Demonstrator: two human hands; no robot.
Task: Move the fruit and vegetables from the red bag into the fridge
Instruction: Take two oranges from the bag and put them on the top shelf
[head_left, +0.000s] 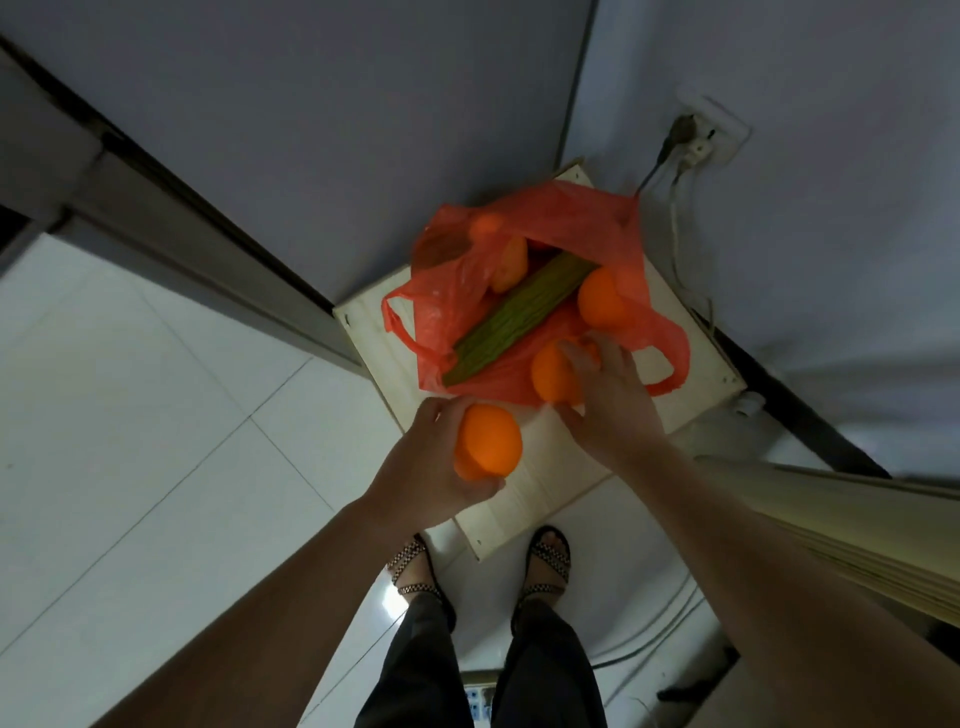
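Observation:
A red plastic bag lies open on a pale wooden stool in the corner. Inside it a long green ridged gourd lies diagonally between two oranges, one at the right and one partly under the plastic at the back. My left hand holds an orange just outside the bag's front edge, and a second orange shape shows behind it. My right hand grips another orange at the bag's front opening.
Grey walls meet behind the stool, with a wall socket and cables at the right. A dark door frame runs along the left. White floor tiles spread to the left. A beige panel edge juts in at the right. My sandalled feet stand below.

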